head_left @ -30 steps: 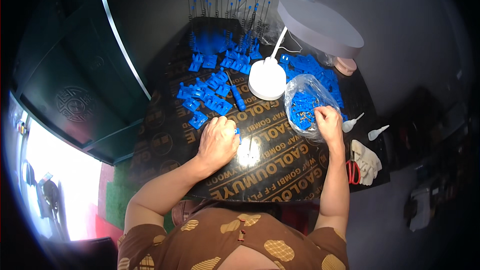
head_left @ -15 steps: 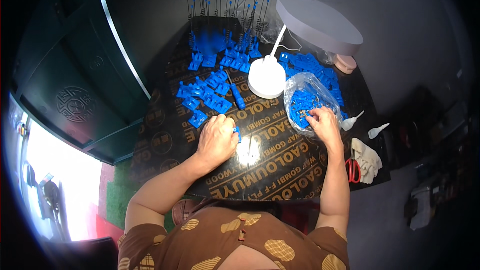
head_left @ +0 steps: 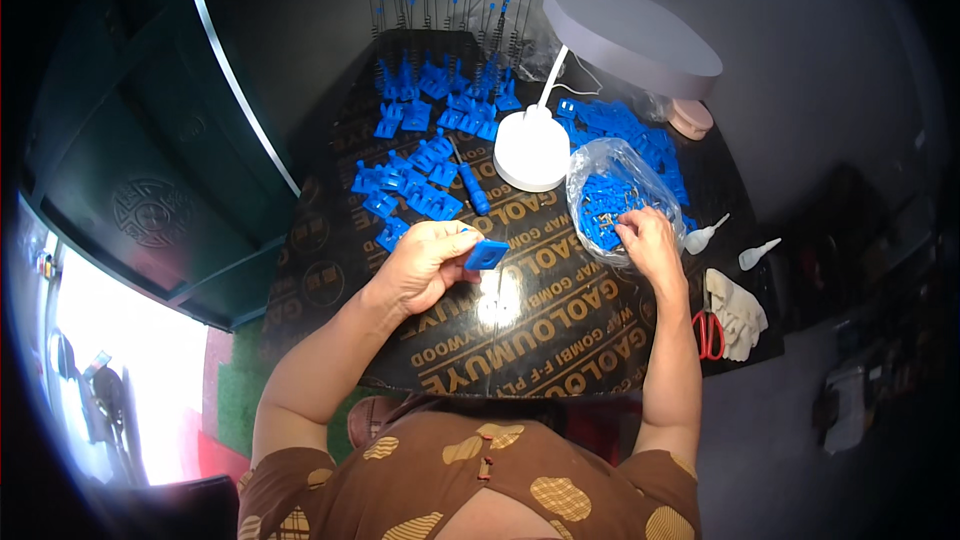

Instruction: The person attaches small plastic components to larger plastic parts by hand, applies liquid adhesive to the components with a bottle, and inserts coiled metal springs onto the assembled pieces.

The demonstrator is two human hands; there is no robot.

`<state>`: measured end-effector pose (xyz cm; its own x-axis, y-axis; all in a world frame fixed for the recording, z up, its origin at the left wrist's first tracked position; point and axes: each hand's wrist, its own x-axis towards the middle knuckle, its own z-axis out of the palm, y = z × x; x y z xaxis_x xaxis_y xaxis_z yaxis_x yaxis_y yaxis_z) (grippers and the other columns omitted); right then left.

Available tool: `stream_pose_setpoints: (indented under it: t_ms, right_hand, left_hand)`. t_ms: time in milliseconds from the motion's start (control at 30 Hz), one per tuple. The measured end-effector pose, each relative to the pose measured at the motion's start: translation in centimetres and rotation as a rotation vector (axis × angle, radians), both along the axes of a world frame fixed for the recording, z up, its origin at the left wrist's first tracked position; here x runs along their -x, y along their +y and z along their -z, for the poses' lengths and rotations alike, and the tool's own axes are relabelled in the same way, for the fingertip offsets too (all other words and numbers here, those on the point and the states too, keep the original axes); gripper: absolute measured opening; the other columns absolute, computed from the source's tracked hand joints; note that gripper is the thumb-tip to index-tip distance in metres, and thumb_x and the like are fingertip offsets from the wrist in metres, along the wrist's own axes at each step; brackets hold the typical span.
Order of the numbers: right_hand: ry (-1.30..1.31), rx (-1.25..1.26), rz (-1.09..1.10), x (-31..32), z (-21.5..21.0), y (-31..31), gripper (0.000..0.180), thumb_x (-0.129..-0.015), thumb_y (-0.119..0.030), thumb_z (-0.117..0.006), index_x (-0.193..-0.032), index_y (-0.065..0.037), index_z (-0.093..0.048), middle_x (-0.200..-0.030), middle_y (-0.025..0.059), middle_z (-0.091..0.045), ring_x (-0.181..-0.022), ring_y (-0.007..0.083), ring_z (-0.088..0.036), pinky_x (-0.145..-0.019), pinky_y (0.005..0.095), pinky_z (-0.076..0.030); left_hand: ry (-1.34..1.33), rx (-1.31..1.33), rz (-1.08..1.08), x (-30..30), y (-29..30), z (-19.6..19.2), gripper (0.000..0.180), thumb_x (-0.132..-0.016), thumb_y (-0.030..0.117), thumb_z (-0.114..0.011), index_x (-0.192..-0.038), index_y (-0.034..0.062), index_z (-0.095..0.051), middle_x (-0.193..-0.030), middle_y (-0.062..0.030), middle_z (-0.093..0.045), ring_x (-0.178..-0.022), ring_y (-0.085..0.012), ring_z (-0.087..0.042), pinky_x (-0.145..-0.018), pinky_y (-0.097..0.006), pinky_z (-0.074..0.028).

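Note:
My left hand [head_left: 425,262] holds a small flat blue plastic part [head_left: 487,255] above the dark table board [head_left: 560,340]. My right hand [head_left: 648,243] reaches into a clear plastic bag [head_left: 600,185] full of small blue pieces, its fingers curled among them; whether it grips one I cannot tell. Rows of assembled blue plastic parts [head_left: 410,185] lie just beyond my left hand.
A white desk lamp [head_left: 532,148] stands mid-table, its round head [head_left: 632,25] overhanging the right. More blue parts [head_left: 625,130] and upright thin pins [head_left: 440,0] sit at the back. Two small white glue bottles [head_left: 705,235], red scissors [head_left: 708,332] and a folded cloth [head_left: 738,312] lie right.
My left hand has lifted slightly and now shows the blue part at its fingertips. My right hand has moved from the bag's near edge deeper into it.

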<state>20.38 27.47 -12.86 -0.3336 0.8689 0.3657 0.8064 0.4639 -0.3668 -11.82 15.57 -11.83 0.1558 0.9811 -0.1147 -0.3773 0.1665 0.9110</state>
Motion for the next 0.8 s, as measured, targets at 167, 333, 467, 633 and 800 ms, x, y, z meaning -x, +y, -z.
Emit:
stream_pose_setpoints:
  t_ms: [167, 333, 467, 633, 800]
  right_hand:
    - [-0.006, 0.002, 0.002, -0.10, 0.10, 0.11, 0.018, -0.076, -0.014, -0.069, -0.087, 0.000, -0.070, -0.085, 0.0192, -0.064, -0.085, 0.0352, -0.059, -0.079, 0.0434, -0.046]
    - [-0.021, 0.010, 0.004, -0.11, -0.07, 0.04, 0.017, -0.077, -0.014, -0.068, -0.087, 0.000, -0.070, -0.086, 0.0192, -0.065, -0.086, 0.0354, -0.059, -0.080, 0.0435, -0.046]
    - [-0.019, 0.015, 0.006, 0.04, -0.39, -0.21, 0.017, -0.077, -0.014, -0.068, -0.087, 0.000, -0.070, -0.087, 0.0191, -0.065, -0.088, 0.0355, -0.059, -0.081, 0.0438, -0.046]
    - [-0.019, 0.013, 0.018, 0.09, -0.42, -0.34, 0.018, -0.078, -0.015, -0.067, -0.088, 0.000, -0.070, -0.088, 0.0196, -0.065, -0.089, 0.0359, -0.059, -0.082, 0.0440, -0.046]
    - [-0.018, 0.018, 0.012, 0.04, -0.34, -0.29, 0.018, -0.078, -0.015, -0.067, -0.088, 0.000, -0.070, -0.088, 0.0204, -0.065, -0.089, 0.0362, -0.059, -0.083, 0.0442, -0.046]
  left_hand:
    - [-0.413, 0.092, 0.057, 0.00, -0.07, 0.14, 0.014, -0.093, 0.011, -0.057, -0.097, -0.0009, -0.061, -0.092, -0.0118, -0.066, -0.081, -0.0198, -0.064, -0.071, -0.036, -0.055]
    - [-0.386, 0.096, 0.003, -0.19, -0.06, -0.25, 0.012, -0.089, 0.010, -0.060, -0.093, -0.0014, -0.060, -0.086, -0.0108, -0.062, -0.077, -0.0212, -0.061, -0.071, -0.038, -0.054]
    - [-0.410, 0.126, -0.021, -0.24, -0.03, -0.27, 0.010, -0.089, 0.008, -0.059, -0.092, -0.0015, -0.060, -0.084, -0.0109, -0.062, -0.076, -0.0214, -0.061, -0.071, -0.039, -0.053]
    - [-0.464, 0.133, -0.033, -0.32, -0.02, -0.29, 0.008, -0.087, 0.005, -0.057, -0.089, -0.0020, -0.060, -0.079, -0.0112, -0.061, -0.072, -0.0214, -0.059, -0.070, -0.039, -0.050]
    - [-0.474, 0.134, -0.029, -0.41, 0.07, -0.12, 0.006, -0.086, 0.002, -0.055, -0.086, -0.0018, -0.060, -0.073, -0.0104, -0.058, -0.067, -0.0204, -0.055, -0.068, -0.037, -0.048]
